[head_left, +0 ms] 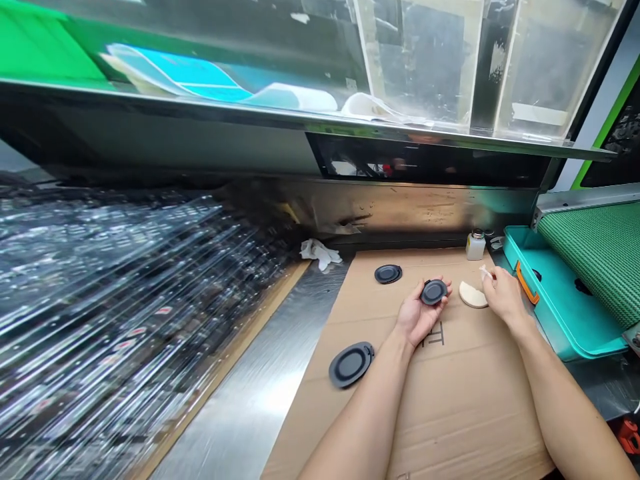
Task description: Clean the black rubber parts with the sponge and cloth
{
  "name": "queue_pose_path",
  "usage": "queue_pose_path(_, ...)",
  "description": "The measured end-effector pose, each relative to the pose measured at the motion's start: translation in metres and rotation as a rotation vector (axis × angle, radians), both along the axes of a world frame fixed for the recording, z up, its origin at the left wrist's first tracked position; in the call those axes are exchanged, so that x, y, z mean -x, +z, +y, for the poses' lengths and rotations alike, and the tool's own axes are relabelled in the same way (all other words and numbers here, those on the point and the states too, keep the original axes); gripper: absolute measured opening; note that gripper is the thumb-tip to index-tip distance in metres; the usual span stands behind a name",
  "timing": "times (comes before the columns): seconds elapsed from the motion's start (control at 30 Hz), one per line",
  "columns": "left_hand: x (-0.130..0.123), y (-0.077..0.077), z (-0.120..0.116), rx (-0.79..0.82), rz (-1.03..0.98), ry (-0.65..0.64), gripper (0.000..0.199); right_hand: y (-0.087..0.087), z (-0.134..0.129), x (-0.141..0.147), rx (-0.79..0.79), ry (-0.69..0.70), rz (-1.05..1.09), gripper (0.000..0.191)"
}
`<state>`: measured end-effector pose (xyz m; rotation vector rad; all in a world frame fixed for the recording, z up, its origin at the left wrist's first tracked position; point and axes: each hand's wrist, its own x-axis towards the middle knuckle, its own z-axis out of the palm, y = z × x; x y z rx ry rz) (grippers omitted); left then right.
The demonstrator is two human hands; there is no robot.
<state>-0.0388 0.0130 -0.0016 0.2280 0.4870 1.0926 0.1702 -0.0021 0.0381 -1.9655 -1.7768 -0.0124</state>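
Observation:
My left hand (419, 313) cradles a black round plastic part (434, 292), palm turned up and fingers round its edge. The thumb and fingers of my right hand (504, 293) pinch a small white wipe (484, 272), apart from the part. A cream-coloured round pad (473, 295) lies beside that hand, partly covered by it. Two similar black parts, each with a small tab, rest flat on the cardboard sheet (480, 407): the far one (388, 274) beyond my left hand, the near one (351, 365) left of my forearm.
Clear plastic trays (125, 320) are piled on the left. A crumpled white cloth (320, 253) lies on the metal table (260, 393). A white bottle (475, 245) stands at the back, near a turquoise bin (570, 327) and a green conveyor belt (595, 243). A metal-edged shelf (280, 117) overhangs the back.

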Motion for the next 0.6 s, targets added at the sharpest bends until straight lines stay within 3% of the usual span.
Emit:
queue_pose_path(0.17,-0.008,0.0,-0.004,-0.019,0.26,-0.048,0.051,-0.007,-0.004,0.022,-0.079,0.281,0.285,0.027)
queue_pose_path(0.37,-0.023,-0.005,-0.011,-0.111,0.516,0.006,0.055,-0.018,-0.014,0.048,-0.052,0.528,0.206,0.024)
queue_pose_path(0.5,-0.029,-0.016,-0.014,-0.228,0.779,0.057,0.059,-0.018,-0.02,0.052,-0.043,0.488,-0.032,0.026)
queue_pose_path(0.6,-0.029,-0.021,-0.015,-0.282,0.821,0.055,0.061,-0.016,-0.022,0.051,-0.002,0.426,-0.16,0.024)
